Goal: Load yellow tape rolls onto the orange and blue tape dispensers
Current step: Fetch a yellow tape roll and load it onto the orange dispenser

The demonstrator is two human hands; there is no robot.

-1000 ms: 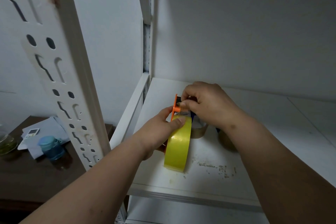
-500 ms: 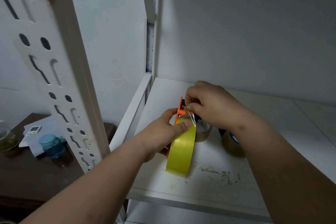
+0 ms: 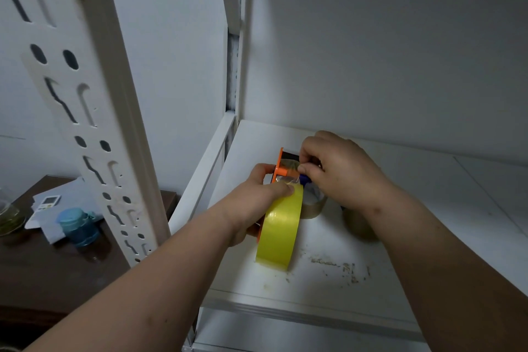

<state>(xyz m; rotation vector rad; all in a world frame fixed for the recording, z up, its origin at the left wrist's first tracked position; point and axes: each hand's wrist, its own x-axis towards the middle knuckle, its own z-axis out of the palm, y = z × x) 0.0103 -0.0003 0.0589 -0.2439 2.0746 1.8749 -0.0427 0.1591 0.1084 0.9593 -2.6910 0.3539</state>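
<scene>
- We are gripping the orange tape dispenser (image 3: 281,171) with our left hand (image 3: 257,203), thumb pressing its yellow tape roll (image 3: 281,230).
- Our right hand (image 3: 340,171) is pinching the tape's free end (image 3: 288,177) at the dispenser head, above the white shelf (image 3: 428,237).
- Orange dispenser nearly loaded, we judge; blue one, mostly hidden, not yet done.

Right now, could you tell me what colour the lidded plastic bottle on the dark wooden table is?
Translucent blue plastic bottle, blue lid; the head view shows it.
</scene>
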